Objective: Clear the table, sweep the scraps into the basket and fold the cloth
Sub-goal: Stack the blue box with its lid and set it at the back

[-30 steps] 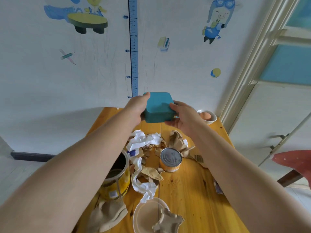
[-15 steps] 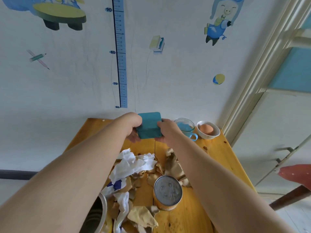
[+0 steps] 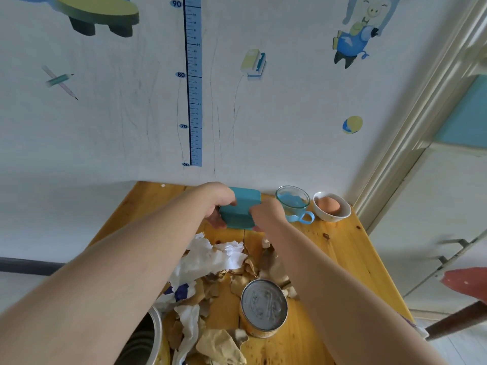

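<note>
Teal box point(image 3: 241, 209): the landmark; a rounded block near the far edge of the wooden table point(image 3: 340, 259), close to the wall. Whether it rests on the wood or is held just above it cannot be told.
Left hand point(image 3: 218, 204): closed around the teal box's left side, fingers curled over its upper left corner, thumb beneath.
Right hand point(image 3: 266, 213): pinching the teal box's lower right corner, fingertips on its front face.
Box relative to grip: held between the two hands, its middle and top right corner uncovered.
Glass cup point(image 3: 293, 204): just right of the teal box, clear, with a blue handle; something blue shows inside, though what it is cannot be told.
White bowl point(image 3: 332, 208): right of the cup, farther from the teal box; it holds one brown egg point(image 3: 328, 204).
Scraps point(image 3: 218, 262): torn white and brown paper heaped on the table nearer the camera than the teal box.
Sealed can point(image 3: 263, 308): nearer the camera than the teal box, upright among the scraps, its metal lid on top.
Metal tin point(image 3: 143, 341): far nearer the camera and left of the teal box, open, cut by the frame's lower edge; contents not visible.
</note>
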The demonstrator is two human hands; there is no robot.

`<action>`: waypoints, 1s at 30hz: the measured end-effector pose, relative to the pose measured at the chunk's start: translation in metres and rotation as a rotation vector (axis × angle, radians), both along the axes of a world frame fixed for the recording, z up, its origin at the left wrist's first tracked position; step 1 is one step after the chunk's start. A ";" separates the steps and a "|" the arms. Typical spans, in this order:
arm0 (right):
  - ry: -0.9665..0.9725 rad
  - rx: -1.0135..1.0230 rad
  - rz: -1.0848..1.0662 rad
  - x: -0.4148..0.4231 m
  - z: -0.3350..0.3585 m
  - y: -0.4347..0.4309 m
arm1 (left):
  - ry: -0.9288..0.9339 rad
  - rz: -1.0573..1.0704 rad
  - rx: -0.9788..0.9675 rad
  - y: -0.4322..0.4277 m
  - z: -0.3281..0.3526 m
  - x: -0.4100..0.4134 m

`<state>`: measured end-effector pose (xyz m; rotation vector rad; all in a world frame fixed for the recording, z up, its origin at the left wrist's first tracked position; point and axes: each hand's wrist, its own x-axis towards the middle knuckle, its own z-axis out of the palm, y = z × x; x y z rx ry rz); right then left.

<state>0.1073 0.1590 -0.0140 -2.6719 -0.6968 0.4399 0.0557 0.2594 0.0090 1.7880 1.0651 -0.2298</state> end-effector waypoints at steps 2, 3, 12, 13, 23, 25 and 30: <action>-0.024 0.069 -0.008 0.006 -0.005 -0.003 | 0.008 -0.009 0.064 -0.003 -0.001 0.001; -0.085 0.085 -0.006 0.004 -0.005 -0.006 | 0.009 -0.024 0.112 -0.005 -0.002 0.002; -0.405 0.005 0.215 -0.004 -0.008 -0.015 | -0.110 -0.098 0.169 -0.019 -0.006 0.009; -0.414 0.008 0.215 -0.001 -0.009 -0.014 | -0.128 -0.093 0.167 -0.018 -0.008 0.012; -0.480 0.020 0.213 0.018 -0.014 -0.004 | -0.203 -0.108 0.178 -0.009 -0.020 0.027; -0.466 0.027 0.206 0.020 -0.015 -0.003 | -0.203 -0.113 0.173 -0.008 -0.019 0.026; -0.402 0.111 0.156 0.014 -0.006 -0.011 | -0.194 -0.103 0.167 -0.010 -0.008 0.014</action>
